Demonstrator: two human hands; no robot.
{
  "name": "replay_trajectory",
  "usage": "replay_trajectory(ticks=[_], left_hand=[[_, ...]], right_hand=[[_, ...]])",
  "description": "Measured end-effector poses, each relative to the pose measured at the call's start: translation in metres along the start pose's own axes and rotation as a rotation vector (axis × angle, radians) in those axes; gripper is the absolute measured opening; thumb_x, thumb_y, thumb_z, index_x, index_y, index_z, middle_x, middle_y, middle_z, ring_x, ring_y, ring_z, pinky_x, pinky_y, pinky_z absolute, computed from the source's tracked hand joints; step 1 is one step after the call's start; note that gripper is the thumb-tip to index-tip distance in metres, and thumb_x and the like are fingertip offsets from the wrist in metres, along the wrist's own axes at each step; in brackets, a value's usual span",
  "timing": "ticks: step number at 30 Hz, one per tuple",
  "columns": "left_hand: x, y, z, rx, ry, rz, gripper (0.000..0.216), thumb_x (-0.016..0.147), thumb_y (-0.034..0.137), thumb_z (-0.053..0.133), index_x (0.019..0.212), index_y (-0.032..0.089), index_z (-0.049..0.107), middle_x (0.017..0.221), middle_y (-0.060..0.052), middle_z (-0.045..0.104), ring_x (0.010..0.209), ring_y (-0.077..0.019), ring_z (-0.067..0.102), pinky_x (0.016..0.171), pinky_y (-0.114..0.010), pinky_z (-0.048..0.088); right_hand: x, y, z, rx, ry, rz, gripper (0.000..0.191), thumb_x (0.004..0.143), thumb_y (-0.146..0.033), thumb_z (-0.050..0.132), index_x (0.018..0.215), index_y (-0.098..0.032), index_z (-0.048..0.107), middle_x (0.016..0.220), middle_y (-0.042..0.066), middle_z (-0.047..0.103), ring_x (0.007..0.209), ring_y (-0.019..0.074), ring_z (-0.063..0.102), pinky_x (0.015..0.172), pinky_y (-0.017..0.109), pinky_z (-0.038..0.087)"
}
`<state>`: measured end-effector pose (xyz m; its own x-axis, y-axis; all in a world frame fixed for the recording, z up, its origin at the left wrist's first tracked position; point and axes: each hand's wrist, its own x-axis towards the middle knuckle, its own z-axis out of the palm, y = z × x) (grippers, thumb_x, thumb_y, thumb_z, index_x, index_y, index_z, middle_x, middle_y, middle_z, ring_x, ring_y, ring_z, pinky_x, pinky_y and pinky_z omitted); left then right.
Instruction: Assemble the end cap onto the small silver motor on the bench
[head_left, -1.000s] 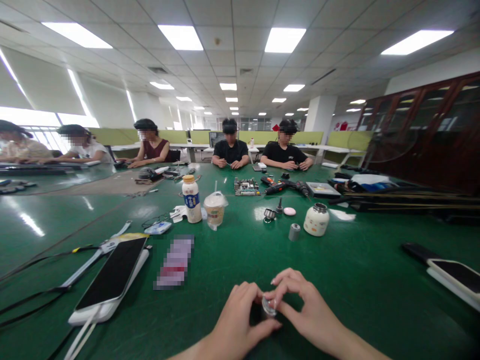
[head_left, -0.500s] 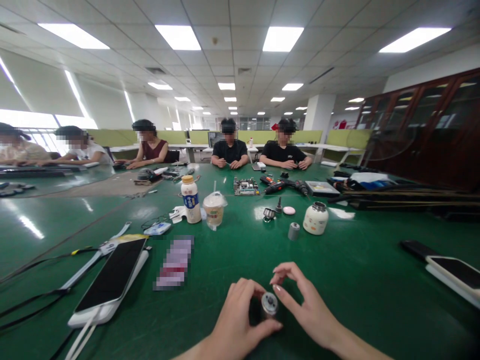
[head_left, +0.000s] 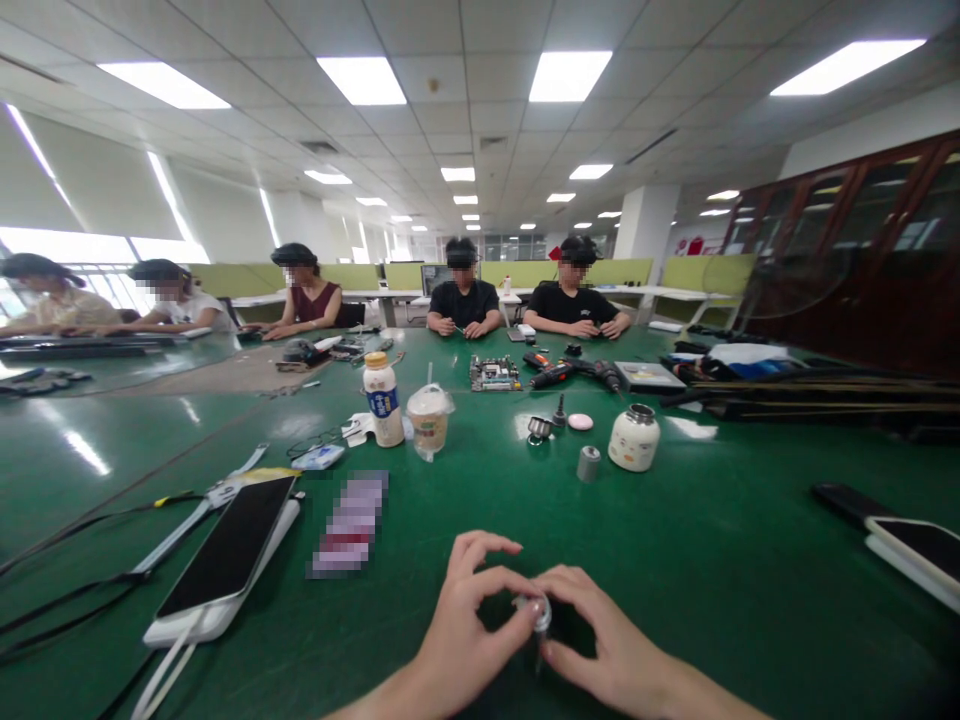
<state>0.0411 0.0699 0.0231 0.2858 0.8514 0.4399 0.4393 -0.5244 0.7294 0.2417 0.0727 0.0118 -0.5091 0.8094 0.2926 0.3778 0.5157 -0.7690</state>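
Low in the middle of the view, my left hand (head_left: pixel 465 625) and my right hand (head_left: pixel 607 645) meet over the green table (head_left: pixel 712 560). Between their fingertips sits a small silver cylindrical part (head_left: pixel 536 612), pinched from both sides. My left thumb and forefinger touch its left side and my right forefinger curls over its top. Most of the part is hidden by my fingers.
A phone on a white power bank (head_left: pixel 225 555) with cables lies to the left. A white jar (head_left: pixel 634 440), a small grey cylinder (head_left: pixel 589 463), a drink bottle (head_left: pixel 382 400) and a covered cup (head_left: pixel 429 420) stand further back. Another phone (head_left: pixel 911 545) lies right. Several people sit at the far side.
My right hand has come down and closed over the silver part, which was showing upright between the hands half a second ago. My left fingers have shifted up onto it.
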Motion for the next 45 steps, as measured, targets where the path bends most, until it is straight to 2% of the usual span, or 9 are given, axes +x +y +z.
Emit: replay_trajectory(ticks=[4, 8, 13, 17, 20, 24, 29, 35, 45], left_hand=[[0.016, 0.003, -0.013, 0.059, 0.063, 0.032, 0.009, 0.084, 0.030, 0.069, 0.088, 0.032, 0.076, 0.110, -0.005, 0.063, 0.112, -0.0248, 0.048, 0.098, -0.042, 0.041], [0.038, -0.022, -0.033, 0.285, 0.129, 0.017, 0.011, 0.084, 0.031, 0.069, 0.091, 0.033, 0.077, 0.116, -0.004, 0.061, 0.115, -0.0266, 0.045, 0.100, -0.046, 0.038], [0.048, -0.076, -0.045, 0.446, -0.028, -0.055, 0.010, 0.082, 0.038, 0.071, 0.086, 0.034, 0.079, 0.109, -0.005, 0.067, 0.109, -0.0281, 0.049, 0.095, -0.049, 0.040], [0.047, -0.092, -0.045, 0.447, -0.054, -0.027, 0.013, 0.083, 0.039, 0.068, 0.087, 0.033, 0.079, 0.106, -0.005, 0.071, 0.108, -0.0286, 0.050, 0.093, -0.048, 0.042], [0.046, -0.083, -0.043, 0.384, 0.006, 0.006, 0.011, 0.082, 0.036, 0.070, 0.087, 0.031, 0.079, 0.101, -0.005, 0.072, 0.106, -0.0284, 0.052, 0.092, -0.047, 0.042], [0.037, -0.050, -0.030, 0.185, 0.117, 0.103, 0.010, 0.086, 0.031, 0.068, 0.091, 0.028, 0.076, 0.092, -0.003, 0.073, 0.102, -0.0249, 0.054, 0.093, -0.044, 0.043], [0.014, -0.016, -0.008, 0.041, 0.034, 0.208, 0.007, 0.085, 0.024, 0.070, 0.091, 0.026, 0.072, 0.089, -0.002, 0.073, 0.103, -0.0231, 0.055, 0.092, -0.041, 0.045], [0.003, -0.013, -0.003, 0.026, 0.027, 0.306, 0.009, 0.084, 0.016, 0.068, 0.091, 0.022, 0.069, 0.086, -0.003, 0.072, 0.096, -0.0217, 0.056, 0.090, -0.040, 0.046], [0.004, -0.011, 0.000, -0.009, 0.000, 0.313, 0.014, 0.084, 0.014, 0.067, 0.095, 0.022, 0.067, 0.086, -0.002, 0.071, 0.093, -0.0200, 0.057, 0.091, -0.039, 0.045]], right_hand=[[0.002, -0.006, 0.001, -0.054, -0.014, 0.043, 0.028, 0.078, -0.026, 0.069, 0.106, -0.023, 0.067, 0.105, 0.006, 0.068, 0.099, 0.0245, 0.060, 0.091, 0.039, 0.046], [0.002, -0.011, -0.001, -0.076, -0.045, 0.050, 0.029, 0.079, -0.025, 0.069, 0.107, -0.025, 0.066, 0.105, 0.004, 0.068, 0.100, 0.0239, 0.059, 0.092, 0.038, 0.044], [0.002, -0.015, -0.002, -0.101, -0.071, 0.075, 0.031, 0.080, -0.026, 0.067, 0.111, -0.024, 0.064, 0.106, 0.005, 0.066, 0.101, 0.0240, 0.058, 0.091, 0.038, 0.044], [0.003, -0.015, -0.002, -0.123, -0.094, 0.088, 0.031, 0.082, -0.028, 0.066, 0.113, -0.023, 0.063, 0.107, 0.006, 0.065, 0.102, 0.0241, 0.057, 0.092, 0.038, 0.044], [0.002, -0.013, -0.002, -0.143, -0.103, 0.093, 0.032, 0.083, -0.030, 0.065, 0.114, -0.022, 0.062, 0.111, 0.007, 0.065, 0.105, 0.0249, 0.055, 0.096, 0.040, 0.042], [0.001, -0.010, -0.001, -0.166, -0.113, 0.093, 0.031, 0.084, -0.030, 0.064, 0.113, -0.021, 0.062, 0.112, 0.007, 0.064, 0.107, 0.0254, 0.054, 0.097, 0.041, 0.041], [0.003, -0.009, 0.002, -0.164, -0.104, 0.054, 0.030, 0.084, -0.026, 0.064, 0.112, -0.019, 0.060, 0.110, 0.008, 0.064, 0.103, 0.0241, 0.055, 0.093, 0.039, 0.044], [0.004, -0.010, 0.002, -0.184, -0.111, 0.034, 0.025, 0.082, -0.022, 0.064, 0.107, -0.020, 0.060, 0.105, 0.006, 0.065, 0.100, 0.0229, 0.055, 0.092, 0.038, 0.044], [0.004, -0.007, 0.003, -0.175, -0.096, 0.006, 0.023, 0.084, -0.022, 0.062, 0.107, -0.020, 0.059, 0.103, 0.005, 0.065, 0.097, 0.0218, 0.056, 0.089, 0.037, 0.044]])
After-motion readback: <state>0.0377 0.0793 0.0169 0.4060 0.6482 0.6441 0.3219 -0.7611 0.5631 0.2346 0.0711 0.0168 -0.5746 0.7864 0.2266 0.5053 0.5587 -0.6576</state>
